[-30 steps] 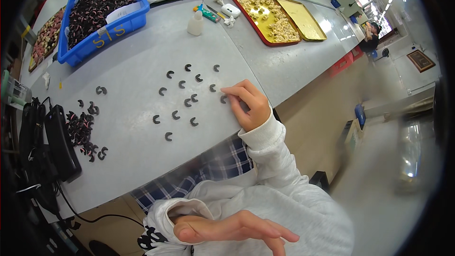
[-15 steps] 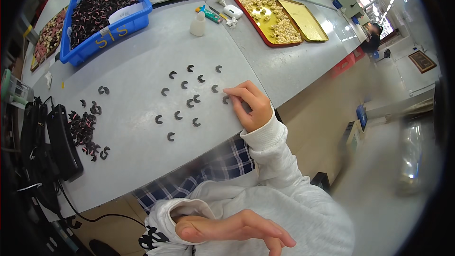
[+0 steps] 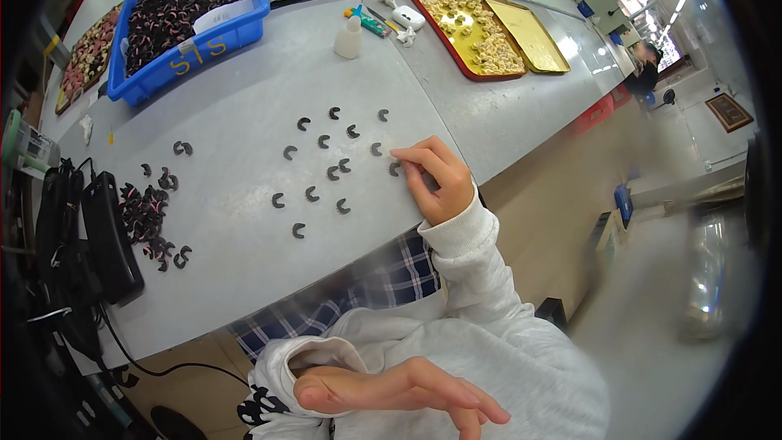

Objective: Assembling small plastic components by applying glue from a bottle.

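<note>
Black C-shaped clip [image 3: 394,169] on grey table [image 3: 244,261]: touching right hand [image 3: 436,183] fingers' pinching tips, left hand [image 3: 391,391] spread, far off.

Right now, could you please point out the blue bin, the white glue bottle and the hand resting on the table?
blue bin [image 3: 213,47], head view, on its front wall.
white glue bottle [image 3: 348,37], head view, on its body.
right hand [image 3: 436,183], head view, on the back of the hand.
</note>
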`<state>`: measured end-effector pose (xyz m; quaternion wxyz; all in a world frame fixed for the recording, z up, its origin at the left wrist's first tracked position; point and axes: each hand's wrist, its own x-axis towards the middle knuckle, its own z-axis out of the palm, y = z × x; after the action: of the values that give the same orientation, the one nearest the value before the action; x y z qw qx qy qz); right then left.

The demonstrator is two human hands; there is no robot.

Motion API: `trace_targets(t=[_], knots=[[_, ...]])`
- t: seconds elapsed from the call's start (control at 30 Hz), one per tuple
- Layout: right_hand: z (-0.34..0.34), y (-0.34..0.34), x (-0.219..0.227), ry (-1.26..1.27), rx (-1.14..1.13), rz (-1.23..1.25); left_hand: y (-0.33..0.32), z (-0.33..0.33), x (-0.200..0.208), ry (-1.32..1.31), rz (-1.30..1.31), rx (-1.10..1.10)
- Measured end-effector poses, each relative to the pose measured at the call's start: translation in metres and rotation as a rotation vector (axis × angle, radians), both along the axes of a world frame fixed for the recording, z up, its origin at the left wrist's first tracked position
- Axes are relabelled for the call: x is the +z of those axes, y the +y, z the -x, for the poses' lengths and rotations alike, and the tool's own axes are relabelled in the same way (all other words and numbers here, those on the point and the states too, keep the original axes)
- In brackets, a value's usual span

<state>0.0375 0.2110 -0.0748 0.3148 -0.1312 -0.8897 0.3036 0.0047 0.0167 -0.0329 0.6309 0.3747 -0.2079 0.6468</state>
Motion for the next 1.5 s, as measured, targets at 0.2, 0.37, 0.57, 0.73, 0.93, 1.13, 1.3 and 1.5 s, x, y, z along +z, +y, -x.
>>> trace_targets(t=[0.2, 0.37, 0.57, 0.73, 0.93, 1.13, 1.3, 1.5], knots=[[0.001, 0.001, 0.000, -0.002, 0.000, -0.013, -0.029, 0.005, 0.009, -0.206, 0.048, -0.151], [-0.001, 0.001, 0.000, -0.016, -0.018, -0.023, -0.026, 0.009, 0.002, -0.257, 0.077, -0.227], [-0.001, 0.001, -0.001, -0.018, -0.013, -0.014, 0.004, 0.007, -0.014, -0.046, -0.128, 0.066], [0.001, -0.001, 0.001, -0.005, -0.021, -0.017, 0.007, 0.004, -0.003, -0.103, -0.127, 0.088], [0.002, -0.005, 0.004, -0.018, -0.036, 0.022, -0.021, -0.029, 0.013, -0.566, -0.130, 0.082], [0.001, -0.002, 0.002, -0.017, -0.040, 0.023, -0.025, 0.012, -0.001, -0.153, -0.015, -0.095], [0.000, -0.002, 0.000, -0.022, -0.040, 0.027, -0.032, 0.009, -0.007, -0.138, -0.004, -0.075], [-0.004, 0.000, 0.003, 0.016, -0.058, 0.047, -0.002, 0.006, -0.002, -0.132, -0.144, 0.122]])
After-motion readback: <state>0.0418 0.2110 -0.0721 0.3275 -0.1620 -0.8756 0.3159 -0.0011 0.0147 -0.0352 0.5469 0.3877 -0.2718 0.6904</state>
